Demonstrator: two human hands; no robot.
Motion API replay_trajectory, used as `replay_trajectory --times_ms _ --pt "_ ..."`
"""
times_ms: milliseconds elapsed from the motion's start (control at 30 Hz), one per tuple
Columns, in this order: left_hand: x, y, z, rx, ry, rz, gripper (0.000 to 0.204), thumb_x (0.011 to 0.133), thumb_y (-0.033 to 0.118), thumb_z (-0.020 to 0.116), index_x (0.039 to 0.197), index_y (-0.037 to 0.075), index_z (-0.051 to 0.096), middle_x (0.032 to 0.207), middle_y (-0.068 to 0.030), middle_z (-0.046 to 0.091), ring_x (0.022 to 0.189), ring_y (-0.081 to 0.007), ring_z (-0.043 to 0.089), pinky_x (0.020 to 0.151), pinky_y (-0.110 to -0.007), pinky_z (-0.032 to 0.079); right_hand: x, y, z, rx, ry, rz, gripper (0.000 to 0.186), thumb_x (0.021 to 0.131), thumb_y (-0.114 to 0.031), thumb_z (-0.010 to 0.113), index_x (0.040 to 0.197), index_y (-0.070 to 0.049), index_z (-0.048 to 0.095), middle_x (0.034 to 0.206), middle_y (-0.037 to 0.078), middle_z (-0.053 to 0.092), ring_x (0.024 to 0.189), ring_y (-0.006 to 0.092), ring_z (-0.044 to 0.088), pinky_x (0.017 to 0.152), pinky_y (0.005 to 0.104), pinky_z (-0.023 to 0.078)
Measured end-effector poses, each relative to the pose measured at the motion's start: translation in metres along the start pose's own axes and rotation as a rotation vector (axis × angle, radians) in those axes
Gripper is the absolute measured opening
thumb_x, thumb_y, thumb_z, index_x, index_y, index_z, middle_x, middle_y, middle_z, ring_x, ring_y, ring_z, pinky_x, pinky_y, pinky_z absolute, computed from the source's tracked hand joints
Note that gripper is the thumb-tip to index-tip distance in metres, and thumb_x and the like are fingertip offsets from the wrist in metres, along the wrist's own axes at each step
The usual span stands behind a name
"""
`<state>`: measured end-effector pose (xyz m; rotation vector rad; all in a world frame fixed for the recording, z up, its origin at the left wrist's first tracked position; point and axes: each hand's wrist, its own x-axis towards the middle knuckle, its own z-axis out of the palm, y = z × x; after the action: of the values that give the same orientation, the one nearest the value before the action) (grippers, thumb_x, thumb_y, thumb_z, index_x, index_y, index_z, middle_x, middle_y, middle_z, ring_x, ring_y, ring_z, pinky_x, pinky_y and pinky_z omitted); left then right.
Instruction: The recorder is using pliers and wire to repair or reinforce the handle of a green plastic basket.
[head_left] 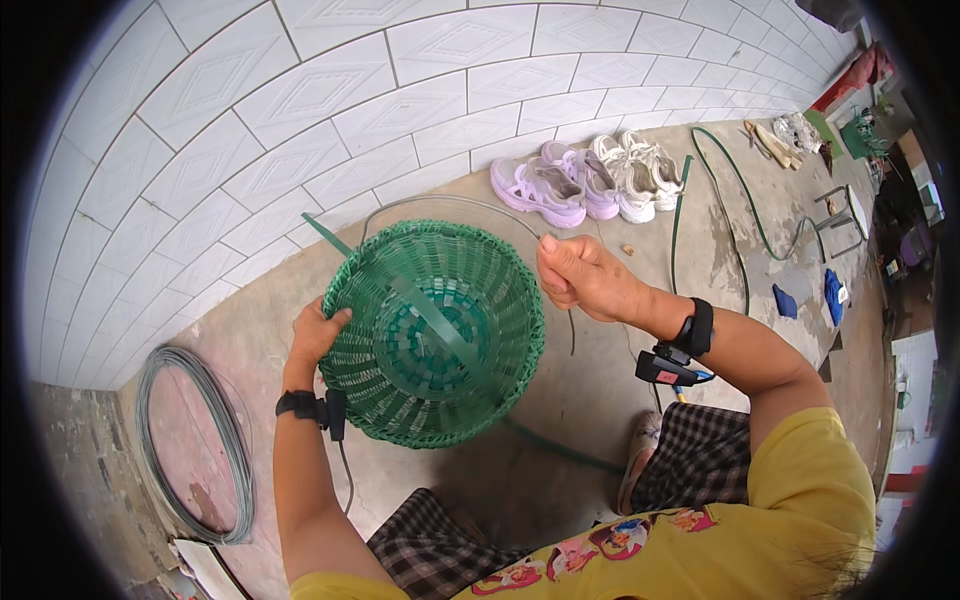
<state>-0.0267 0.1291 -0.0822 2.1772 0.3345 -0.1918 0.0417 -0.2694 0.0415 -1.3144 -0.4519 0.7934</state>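
A green woven plastic basket [440, 405] stands in front of me, its open top facing up so that its inside shows. My left hand [318, 335] grips the left rim, thumb over the edge and fingers outside. A flat green strip [435, 322] runs slantwise across the opening, and another strip end [328, 235] pokes out past the upper left rim. My right hand [592, 278] is closed in a pinch on a thin grey wire [430, 198], right of the basket. The wire arcs over the far rim to the left side; its loose end hangs below my right hand.
A coil of grey wire [150, 440] lies on the floor at left. Lilac sneakers [540, 192] and white sneakers [640, 178] line the tiled wall [420, 100]. Green strips or hose [745, 180] spread across the floor at right, near a small stool [848, 220] and blue pieces [785, 301].
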Motion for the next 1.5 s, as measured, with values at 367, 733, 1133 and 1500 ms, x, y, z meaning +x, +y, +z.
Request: replay_trajectory --times_ms 367,733,1133,1500 --pt "-0.011 0.023 0.063 -0.339 0.391 -0.142 0.019 0.085 0.009 0.057 0.097 -0.005 0.06 0.082 -0.0101 0.064 0.072 -0.0165 0.059 0.067 -0.031 0.046 0.003 -0.006 0.005 0.158 0.248 0.057 0.046 0.095 -0.045 0.043 0.063 -0.012 0.041 0.054 -0.005 0.029 0.048 0.0076 0.023 0.046 0.0231 0.022" --pt "-0.065 0.039 0.119 -0.918 0.442 -0.242 0.027 0.089 0.001 0.046 0.116 0.002 0.047 0.108 -0.011 0.057 0.092 -0.0208 0.058 0.078 -0.034 0.048 0.024 0.012 -0.024 0.021 0.282 -0.062 0.041 0.097 -0.037 0.044 0.064 -0.014 0.038 0.063 -0.008 0.029 0.056 0.0059 0.022 0.051 0.0215 0.022" --pt "-0.124 0.087 0.126 -0.905 0.072 -0.547 0.042 0.084 0.002 0.045 0.125 0.005 0.037 0.122 -0.0127 0.048 0.109 -0.028 0.051 0.083 -0.047 0.049 0.037 0.003 -0.044 -0.221 0.247 -0.149 0.043 0.095 -0.042 0.046 0.063 -0.013 0.044 0.062 -0.007 0.035 0.058 0.0045 0.029 0.053 0.0201 0.027" --pt "-0.113 0.077 0.069 -0.024 -0.469 -0.444 0.03 0.086 0.025 0.059 0.09 -0.005 0.061 0.076 -0.0115 0.062 0.066 -0.0201 0.061 0.056 -0.035 0.051 0.021 0.006 -0.062 -0.379 0.262 -0.143 0.041 0.098 -0.04 0.039 0.069 -0.011 0.045 0.065 -0.006 0.037 0.06 0.0052 0.033 0.055 0.021 0.032"
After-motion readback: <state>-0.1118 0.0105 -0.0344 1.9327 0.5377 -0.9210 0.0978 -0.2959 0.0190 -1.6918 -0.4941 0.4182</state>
